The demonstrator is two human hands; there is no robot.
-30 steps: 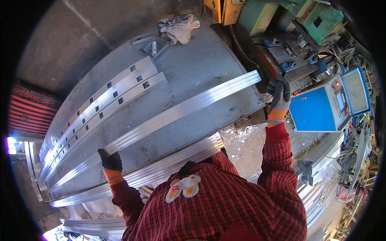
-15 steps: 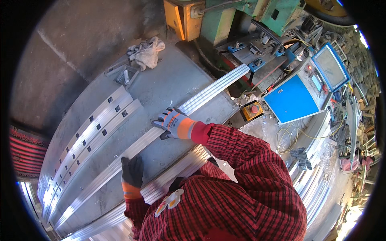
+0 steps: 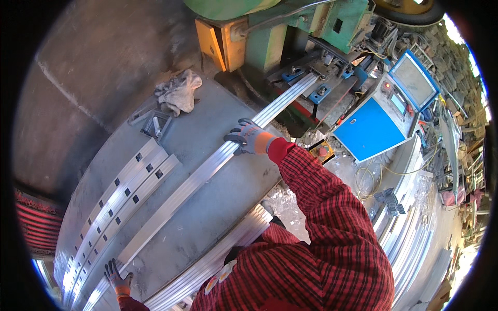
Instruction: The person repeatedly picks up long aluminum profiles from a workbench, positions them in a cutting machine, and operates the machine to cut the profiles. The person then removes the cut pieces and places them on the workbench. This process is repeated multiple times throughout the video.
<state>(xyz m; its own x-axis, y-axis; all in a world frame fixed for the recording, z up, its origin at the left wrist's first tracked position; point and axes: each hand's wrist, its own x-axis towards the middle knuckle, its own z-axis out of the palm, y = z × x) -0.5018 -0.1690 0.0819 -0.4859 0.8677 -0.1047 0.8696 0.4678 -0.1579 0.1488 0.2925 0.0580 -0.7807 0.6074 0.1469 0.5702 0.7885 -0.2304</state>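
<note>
A long ribbed aluminium profile [image 3: 194, 181] lies slantwise across the grey metal table [image 3: 207, 217]. Its far end reaches the tooling of a green press [image 3: 311, 31]. My right hand [image 3: 250, 137], in a grey and orange work glove, curls over the profile near that end. At the lower left, my left hand [image 3: 119, 281], gloved alike, rests at the profile's near part with its fingers spread. Left of the profile lie several aluminium bars [image 3: 122, 194] with rows of square holes punched in them.
A crumpled rag [image 3: 179, 92] and a small metal frame [image 3: 155, 124] lie on the table's far part. More profiles [image 3: 238, 236] are stacked along its near edge, by my body. On the right stand a blue control cabinet [image 3: 368, 132] and a yellow switch box [image 3: 322, 151].
The profile has moved up and right, farther into the press tooling. My right hand has gone the same way, while my left hand has shifted down and left along the profile, fingers now spread.
</note>
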